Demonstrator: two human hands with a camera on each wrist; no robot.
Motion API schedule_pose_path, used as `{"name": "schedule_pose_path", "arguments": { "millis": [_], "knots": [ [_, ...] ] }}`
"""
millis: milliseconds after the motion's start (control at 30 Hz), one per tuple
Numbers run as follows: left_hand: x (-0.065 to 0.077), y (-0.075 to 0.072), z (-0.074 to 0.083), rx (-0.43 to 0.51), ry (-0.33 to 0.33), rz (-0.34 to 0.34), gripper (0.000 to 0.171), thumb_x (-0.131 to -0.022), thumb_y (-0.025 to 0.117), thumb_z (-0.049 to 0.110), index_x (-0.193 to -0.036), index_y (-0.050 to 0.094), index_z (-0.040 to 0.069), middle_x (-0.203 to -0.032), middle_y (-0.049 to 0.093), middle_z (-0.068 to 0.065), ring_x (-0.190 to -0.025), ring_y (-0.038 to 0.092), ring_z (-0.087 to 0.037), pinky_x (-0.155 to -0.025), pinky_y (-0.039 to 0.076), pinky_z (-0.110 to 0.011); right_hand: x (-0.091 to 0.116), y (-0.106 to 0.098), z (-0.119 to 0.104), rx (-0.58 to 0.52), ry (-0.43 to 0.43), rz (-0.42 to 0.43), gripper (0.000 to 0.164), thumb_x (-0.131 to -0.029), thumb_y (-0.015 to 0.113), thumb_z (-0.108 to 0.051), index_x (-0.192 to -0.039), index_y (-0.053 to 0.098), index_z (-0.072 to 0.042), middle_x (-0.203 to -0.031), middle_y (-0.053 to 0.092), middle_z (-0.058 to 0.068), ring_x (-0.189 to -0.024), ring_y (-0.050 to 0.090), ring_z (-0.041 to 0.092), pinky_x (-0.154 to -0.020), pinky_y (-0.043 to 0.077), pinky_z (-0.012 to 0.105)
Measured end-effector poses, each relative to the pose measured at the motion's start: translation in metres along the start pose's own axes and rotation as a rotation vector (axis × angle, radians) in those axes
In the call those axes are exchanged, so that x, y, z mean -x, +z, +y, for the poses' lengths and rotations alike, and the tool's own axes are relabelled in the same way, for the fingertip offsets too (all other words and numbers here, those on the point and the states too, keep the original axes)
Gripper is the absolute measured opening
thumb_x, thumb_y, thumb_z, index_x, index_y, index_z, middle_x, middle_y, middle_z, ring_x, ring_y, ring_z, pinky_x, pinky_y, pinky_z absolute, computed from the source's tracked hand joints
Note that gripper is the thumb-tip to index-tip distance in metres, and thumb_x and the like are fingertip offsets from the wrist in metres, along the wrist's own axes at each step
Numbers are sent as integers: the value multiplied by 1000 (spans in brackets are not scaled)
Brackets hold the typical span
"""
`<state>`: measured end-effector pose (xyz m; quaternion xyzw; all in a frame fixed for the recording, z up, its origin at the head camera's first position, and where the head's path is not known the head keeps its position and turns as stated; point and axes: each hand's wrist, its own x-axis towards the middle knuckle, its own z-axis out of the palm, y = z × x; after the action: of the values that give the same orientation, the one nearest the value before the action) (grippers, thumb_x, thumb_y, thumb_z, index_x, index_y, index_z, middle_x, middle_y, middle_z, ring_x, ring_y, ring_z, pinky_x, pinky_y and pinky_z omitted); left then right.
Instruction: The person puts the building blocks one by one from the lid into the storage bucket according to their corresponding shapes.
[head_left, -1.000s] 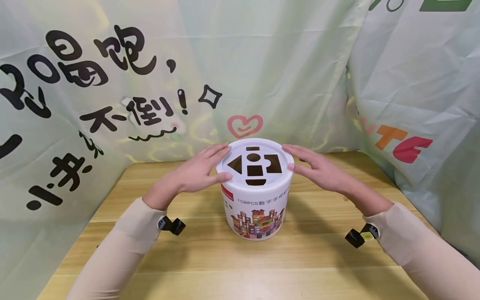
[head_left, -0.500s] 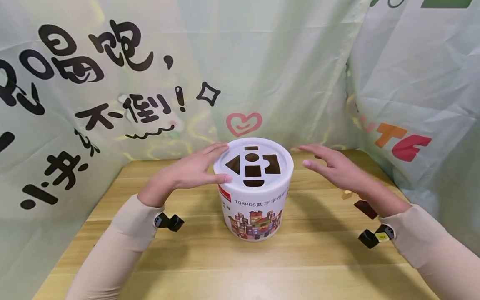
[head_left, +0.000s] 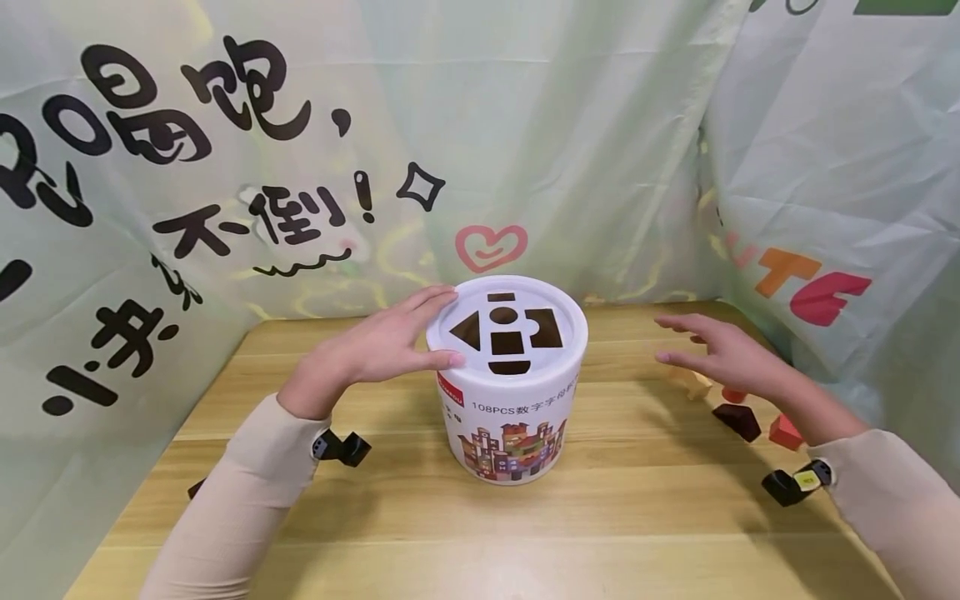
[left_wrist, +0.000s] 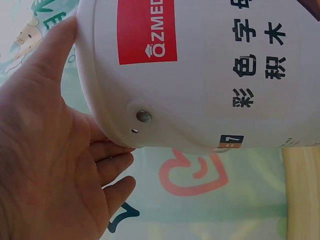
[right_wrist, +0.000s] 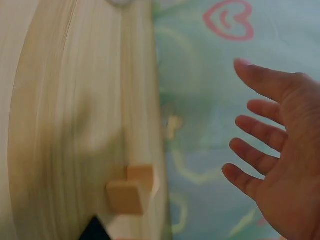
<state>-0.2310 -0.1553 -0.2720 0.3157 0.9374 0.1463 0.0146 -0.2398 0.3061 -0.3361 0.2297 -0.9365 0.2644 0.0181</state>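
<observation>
A white toy-block bucket (head_left: 510, 433) stands upright on the wooden table in the head view. Its round white lid (head_left: 557, 360) has several shaped holes, among them a triangle, a circle and a square. My left hand (head_left: 382, 342) rests on the lid's left edge, thumb at the near rim and fingers at the far rim. The left wrist view shows that palm facing the bucket's side (left_wrist: 200, 85). My right hand (head_left: 731, 354) hovers to the right of the bucket, holding nothing, thumb apart from the other fingers. In the right wrist view a wood-coloured block (right_wrist: 125, 197) lies below it.
Several blocks lie at the table's right side: a wood-coloured one, a red one (head_left: 733, 395), a dark one (head_left: 737, 422) and an orange-red one (head_left: 786, 432). A dark object (head_left: 197, 487) peeks out beside the left sleeve. Printed curtains (head_left: 562, 150) hang behind the table.
My right hand has left the lid's right edge and moved away to the right, uncovering the blocks there. The left hand stays at the lid, and the bucket stands nearly where it was.
</observation>
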Motion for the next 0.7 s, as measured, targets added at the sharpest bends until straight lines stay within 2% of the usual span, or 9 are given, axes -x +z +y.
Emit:
{"name": "schedule_pose_path", "arguments": {
  "millis": [333,433,533,700],
  "knots": [
    [-4,-1,1,9,1,6,102,-80,53,79,-155,27,14,-159,23,-2,-145,22,-24,-113,26,-48,9,5,52,-62,41,-99,72,-86,77,-28,-144,43,-1,-145,39,27,-129,36,48,-95,36,67],
    [-3,-2,0,8,3,6,103,-81,53,78,-156,25,14,-160,21,-3,-145,21,-25,-114,26,-49,9,9,65,-64,43,-133,72,-84,78,-23,-143,43,1,-145,37,30,-129,35,48,-94,37,65],
    [-2,-2,0,4,9,-5,103,-82,53,77,-157,21,14,-162,15,-3,-147,17,-24,-115,23,-48,9,13,76,-46,30,-158,72,-81,81,-18,-140,46,4,-142,40,29,-127,37,46,-95,39,60],
    [-3,-2,-2,-10,28,-3,103,-82,52,77,-157,22,13,-162,16,-2,-147,17,-22,-115,23,-47,6,21,90,-16,-18,-195,77,-74,85,-15,-137,47,8,-137,46,30,-119,45,41,-90,46,36]
  ]
}}
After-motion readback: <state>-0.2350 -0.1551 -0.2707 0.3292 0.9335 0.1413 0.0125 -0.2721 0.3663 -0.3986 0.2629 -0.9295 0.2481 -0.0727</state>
